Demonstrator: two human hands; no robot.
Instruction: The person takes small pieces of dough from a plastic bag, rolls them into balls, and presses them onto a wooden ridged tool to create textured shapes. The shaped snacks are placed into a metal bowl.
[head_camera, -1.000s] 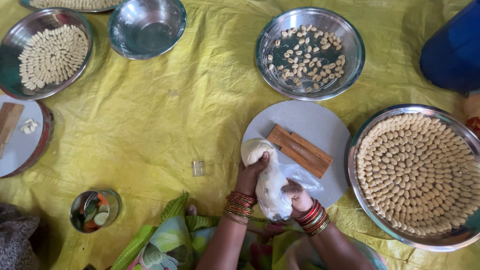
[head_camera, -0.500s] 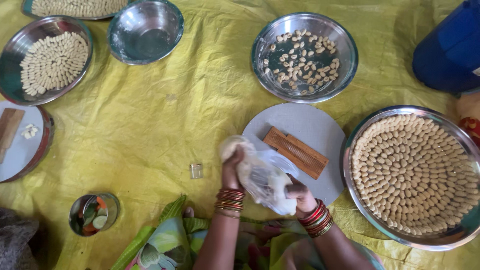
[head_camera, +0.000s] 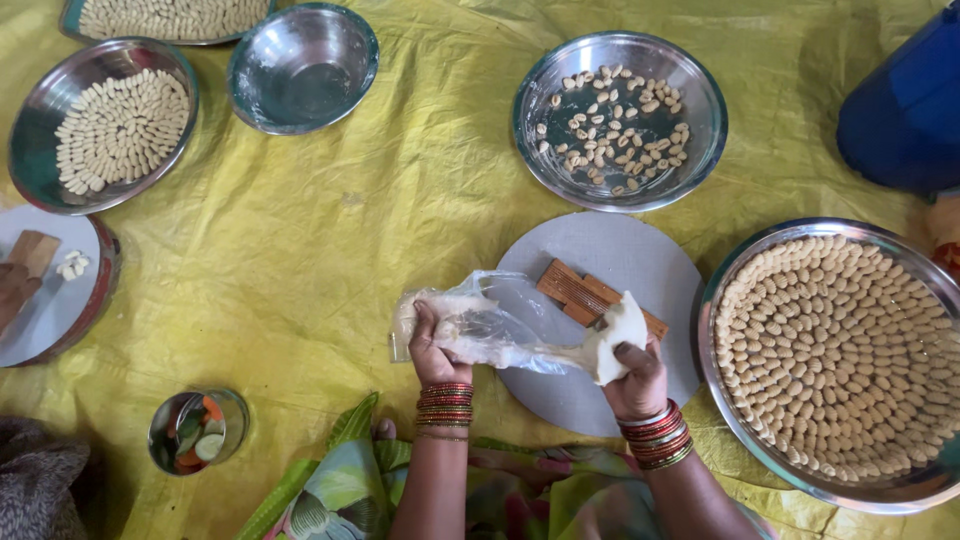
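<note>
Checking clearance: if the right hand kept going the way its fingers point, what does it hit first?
Right hand points up-frame, gripping dough. Beyond it, likely the ribbed wooden block on the round board; height is unclear.

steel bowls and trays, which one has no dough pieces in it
The steel bowl at top centre-left holds no pieces. The plate left of it, the bowl at top right and the big tray at right all hold small shaped dough pieces.

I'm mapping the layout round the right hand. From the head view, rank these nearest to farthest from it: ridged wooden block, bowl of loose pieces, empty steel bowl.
From the right hand:
1. Ridged wooden block, just above it.
2. Bowl of loose pieces, farther up.
3. Empty steel bowl, far upper left.
</note>
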